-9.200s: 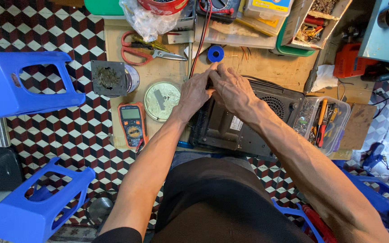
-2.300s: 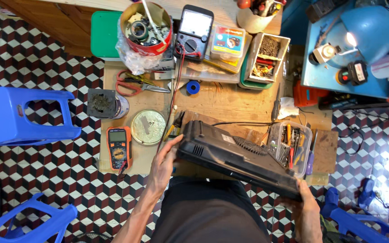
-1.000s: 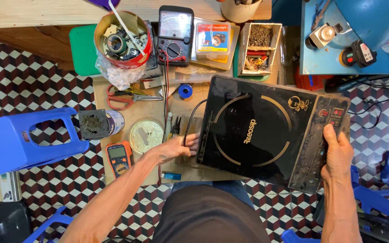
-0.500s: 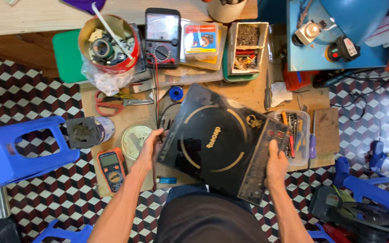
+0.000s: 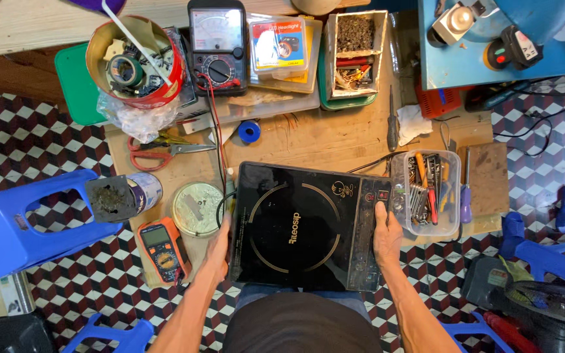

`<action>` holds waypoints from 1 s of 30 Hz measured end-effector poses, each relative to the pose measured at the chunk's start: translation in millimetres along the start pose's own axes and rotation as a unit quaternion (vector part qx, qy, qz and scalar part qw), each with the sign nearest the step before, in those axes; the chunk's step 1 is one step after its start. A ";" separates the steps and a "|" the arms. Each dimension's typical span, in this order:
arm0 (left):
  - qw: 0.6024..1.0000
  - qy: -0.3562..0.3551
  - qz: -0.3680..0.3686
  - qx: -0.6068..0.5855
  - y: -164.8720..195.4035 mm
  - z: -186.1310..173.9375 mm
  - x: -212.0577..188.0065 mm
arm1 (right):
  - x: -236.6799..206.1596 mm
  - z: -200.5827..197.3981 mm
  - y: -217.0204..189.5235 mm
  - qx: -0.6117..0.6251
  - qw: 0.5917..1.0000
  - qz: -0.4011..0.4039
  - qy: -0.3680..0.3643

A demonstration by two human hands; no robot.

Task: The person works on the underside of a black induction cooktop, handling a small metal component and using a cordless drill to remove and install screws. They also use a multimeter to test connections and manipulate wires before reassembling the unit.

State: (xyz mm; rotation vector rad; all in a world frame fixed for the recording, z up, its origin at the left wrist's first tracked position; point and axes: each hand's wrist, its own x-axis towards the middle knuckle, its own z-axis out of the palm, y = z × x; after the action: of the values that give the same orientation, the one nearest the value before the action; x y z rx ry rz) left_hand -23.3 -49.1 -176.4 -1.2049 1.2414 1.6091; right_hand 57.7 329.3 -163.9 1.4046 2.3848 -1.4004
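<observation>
**Head view: both hands on a black cooktop**

Head camera looks down on a black cooktop [image 5: 305, 225] lying flat, glass up, on the wooden board [image 5: 322, 137]. The left hand [image 5: 217, 252] grips its left edge; the right hand [image 5: 387, 238] lies on its control strip, fingers flat. Behind, a yellow-and-red labelled packet [image 5: 279, 49] rests on clear boxes beside an analog meter [image 5: 217, 46] and a red can [image 5: 135, 62]. A clear tool tub [image 5: 426, 193] touches the cooktop's right corner. An orange multimeter [image 5: 161, 248] and round tin [image 5: 197, 209] sit left.
</observation>
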 end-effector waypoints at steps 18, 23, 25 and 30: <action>0.983 0.055 0.162 0.067 -20.5 18.7 -27.7 | 28.4 15.7 -5.7 0.054 0.995 -0.009 -0.085; 0.983 0.085 0.145 0.074 -22.6 18.3 -32.6 | 25.7 8.1 -0.8 0.106 0.986 0.042 -0.121; 0.988 0.085 0.115 0.058 -19.5 19.1 -36.5 | 25.5 6.6 -7.3 0.137 0.980 0.055 -0.131; 0.995 -0.017 0.070 -0.066 -8.9 17.8 -52.9 | 13.1 -15.1 -22.3 0.108 0.977 0.126 -0.134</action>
State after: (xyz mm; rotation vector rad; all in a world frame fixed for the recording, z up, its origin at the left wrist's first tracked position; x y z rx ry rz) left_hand -5.0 -30.8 -126.3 -1.1880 1.2387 1.8315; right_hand 39.7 344.9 -145.6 1.3962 1.8661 -1.6921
